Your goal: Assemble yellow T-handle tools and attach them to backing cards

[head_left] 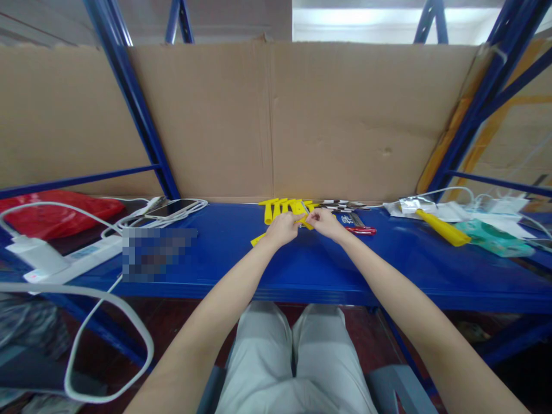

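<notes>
My left hand (pixel 283 229) is closed at the far part of the blue bench, its fingers gripping a yellow T-shaped plastic piece (pixel 297 206) that shows between the hands. Just right of it, my right hand (pixel 326 223) has its fingertips pinched together against that piece; whatever is in the pinch is too small to make out. Several more yellow T-shaped pieces (pixel 268 214) stand in a row behind my left hand. Another yellow end (pixel 257 240) sticks out beside the left wrist, partly covered by it. A red-handled tool (pixel 361 230) lies right of my right hand.
Black-and-white strips (pixel 345 205) and small metal parts (pixel 347 219) lie behind the red tool. At right are a yellow rolled item (pixel 444 228) and a green packet (pixel 495 237). A white power strip (pixel 81 259) and cables occupy the left. A cardboard wall (pixel 345 115) closes the back.
</notes>
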Tool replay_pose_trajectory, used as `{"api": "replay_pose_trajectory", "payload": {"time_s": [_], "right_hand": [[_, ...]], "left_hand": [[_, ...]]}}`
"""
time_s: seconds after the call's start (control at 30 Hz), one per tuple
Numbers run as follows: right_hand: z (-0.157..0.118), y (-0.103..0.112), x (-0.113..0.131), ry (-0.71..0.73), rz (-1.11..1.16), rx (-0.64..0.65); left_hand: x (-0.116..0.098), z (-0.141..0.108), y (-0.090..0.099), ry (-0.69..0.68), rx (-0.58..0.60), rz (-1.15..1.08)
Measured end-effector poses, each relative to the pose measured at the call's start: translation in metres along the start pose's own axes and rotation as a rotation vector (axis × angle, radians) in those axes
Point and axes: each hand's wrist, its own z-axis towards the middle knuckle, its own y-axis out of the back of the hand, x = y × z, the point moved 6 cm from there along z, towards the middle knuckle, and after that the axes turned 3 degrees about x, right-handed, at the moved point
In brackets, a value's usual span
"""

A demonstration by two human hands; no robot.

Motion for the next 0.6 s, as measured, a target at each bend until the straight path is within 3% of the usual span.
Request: {"api": "replay_pose_trajectory", "payload": {"time_s": [0.3,0.6], "right_hand": [[0.0009,-0.0028,-0.0035,-0.017,0.037,-0.069],[0.0012,0.0049,-0.0105,-0.045,0.177,-0.25]], "left_hand": [[0.0015,0.0003,0.0001,0.002,0.001,0.009],[0.0091,0.0042,-0.0007,0.005,-0.051,-0.028]]}}
